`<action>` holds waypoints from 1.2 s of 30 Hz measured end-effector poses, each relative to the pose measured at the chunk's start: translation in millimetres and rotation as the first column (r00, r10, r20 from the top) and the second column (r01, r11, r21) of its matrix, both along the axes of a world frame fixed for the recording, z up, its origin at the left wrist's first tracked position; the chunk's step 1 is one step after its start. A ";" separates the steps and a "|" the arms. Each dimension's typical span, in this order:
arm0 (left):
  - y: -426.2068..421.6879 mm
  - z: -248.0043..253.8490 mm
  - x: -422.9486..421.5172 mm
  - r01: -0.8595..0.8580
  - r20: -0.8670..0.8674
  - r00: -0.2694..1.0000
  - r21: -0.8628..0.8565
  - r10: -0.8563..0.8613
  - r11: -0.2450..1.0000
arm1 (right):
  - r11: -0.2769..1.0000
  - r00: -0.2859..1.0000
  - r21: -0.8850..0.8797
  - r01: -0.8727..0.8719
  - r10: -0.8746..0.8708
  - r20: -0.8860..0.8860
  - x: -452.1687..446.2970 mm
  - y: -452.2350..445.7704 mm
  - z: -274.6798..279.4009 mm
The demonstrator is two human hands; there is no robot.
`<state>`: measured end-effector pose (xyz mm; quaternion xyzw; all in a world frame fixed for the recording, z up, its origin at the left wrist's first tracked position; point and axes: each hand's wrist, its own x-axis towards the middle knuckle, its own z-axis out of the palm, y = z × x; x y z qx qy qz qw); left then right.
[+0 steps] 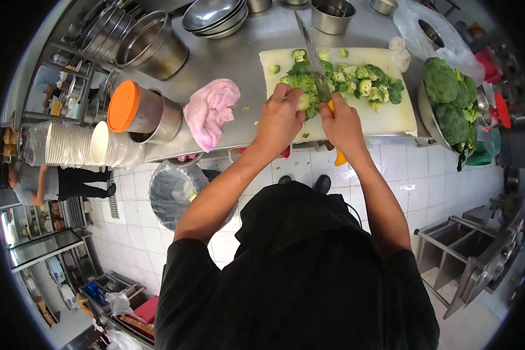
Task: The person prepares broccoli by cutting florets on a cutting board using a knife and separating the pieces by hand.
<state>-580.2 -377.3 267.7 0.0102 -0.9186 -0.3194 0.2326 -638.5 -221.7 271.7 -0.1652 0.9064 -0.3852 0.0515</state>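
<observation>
My right hand (342, 126) is closed around the yellow handle of a long kitchen knife (314, 55). The blade points away from me over a white cutting board (394, 116). My left hand (278, 121) is closed on a piece of broccoli (303, 100), just left of the blade. Cut broccoli florets (367, 81) lie in a heap across the board, mostly right of the knife, with a few small pieces at its far left. The fingertips of my left hand are partly hidden behind the hand.
A metal bowl (429, 116) of whole broccoli (449, 96) stands at the right. Left of the board lie a pink cloth (211, 111), an orange-lidded container (125, 107) and stacked paper cups (70, 143). A lined bin (175, 195) stands on the floor. Another person (41, 184) is at far left.
</observation>
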 end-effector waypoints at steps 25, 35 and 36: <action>-3.5 0.4 -2.0 -0.161 -0.015 0.987 0.048 0.162 0.986 | 0.979 0.973 -0.174 -0.106 0.066 -0.222 22.2 -15.9 -22.0; -0.2 -0.8 -7.7 -0.172 -0.017 0.985 0.077 0.174 0.982 | 0.987 0.993 -0.116 -0.111 0.106 -0.048 4.5 -7.2 -35.8; -3.1 -2.6 -9.1 -0.173 -0.011 0.985 0.080 0.175 0.982 | 0.982 0.995 -0.164 -0.096 0.101 0.022 1.6 -2.8 -31.4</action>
